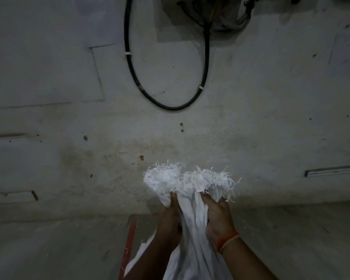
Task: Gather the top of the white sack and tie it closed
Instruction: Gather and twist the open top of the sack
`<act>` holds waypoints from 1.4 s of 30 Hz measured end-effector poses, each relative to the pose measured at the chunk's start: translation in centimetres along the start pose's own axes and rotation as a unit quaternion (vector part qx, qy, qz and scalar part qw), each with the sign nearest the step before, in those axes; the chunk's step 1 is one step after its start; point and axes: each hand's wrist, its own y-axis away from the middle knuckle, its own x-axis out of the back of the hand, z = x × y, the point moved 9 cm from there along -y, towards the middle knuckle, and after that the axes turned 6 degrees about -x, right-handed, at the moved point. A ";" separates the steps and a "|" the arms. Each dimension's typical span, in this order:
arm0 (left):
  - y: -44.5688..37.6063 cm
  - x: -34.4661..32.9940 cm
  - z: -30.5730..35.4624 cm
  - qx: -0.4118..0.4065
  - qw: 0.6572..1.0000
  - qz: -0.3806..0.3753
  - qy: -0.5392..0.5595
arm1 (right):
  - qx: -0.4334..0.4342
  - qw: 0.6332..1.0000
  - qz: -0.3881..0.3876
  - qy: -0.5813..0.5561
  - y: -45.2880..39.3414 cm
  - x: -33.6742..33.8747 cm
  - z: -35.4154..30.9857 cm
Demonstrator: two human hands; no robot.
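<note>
Setting: dim grey plastered wall [251, 110], stained and pitted, fills most of the head view; light is poor.
Sack: white sack [192, 229] hangs low in the middle of the view, just in front of the person, its body running down out of frame between the forearms.
Sack top: frayed edge [190, 177] stands up above both hands as a ragged tuft of loose white threads; the cloth under it is drawn into folds.
Left hand: left hand [170, 217] grips the bunched cloth on its own side, fingers curled round the fabric just below the fringe.
Right hand: right hand [218, 215] holds the other side the same way, fingers wrapped into the folds; an orange thread band [227, 240] sits on that wrist.
Spacing: the two hands are close together, with a strip of gathered cloth between them.
Progress: gathering looks well along, since the mouth is pulled into one bundle. No knot, twist or cord shows on the neck, so tying seems not yet begun.
Left to do: by my reading, bring the bundle into a single neck and then knot or bind it. No string is visible.
Nearby: red upright bar [130, 239] stands just left of the left forearm; what it belongs to is unclear.
Farther out: black cable loop [170, 107] hangs on the wall above, pinned with white clips.
</note>
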 end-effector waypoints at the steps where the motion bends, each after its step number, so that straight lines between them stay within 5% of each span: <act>1: -0.2 -0.6 -0.5 0.009 0.999 -0.013 0.041 | 0.002 1.000 -0.004 0.005 0.0 -0.4 -0.1; 10: -2.9 -0.8 -3.8 0.000 0.993 -0.112 0.035 | 0.032 0.993 -0.041 0.101 0.2 -2.4 -1.3; 17: -5.3 0.9 -2.1 -0.043 0.998 0.002 0.040 | -0.019 0.990 -0.112 0.090 0.0 -3.8 -1.1; 23: -5.5 1.9 -2.4 -0.052 0.988 0.058 0.133 | 0.164 0.944 -0.066 0.280 2.6 -0.6 -1.5; 27: -5.6 1.6 -3.2 -0.002 0.986 0.079 0.144 | 0.108 0.919 -0.080 0.371 3.6 0.8 2.5; 36: -5.8 -0.5 -2.3 0.030 0.993 -0.020 0.111 | 0.117 0.951 0.008 0.285 1.7 1.6 1.0; 42: -5.0 -1.6 -2.1 -0.025 0.993 -0.105 0.052 | 0.143 0.948 0.026 0.284 1.3 1.5 0.2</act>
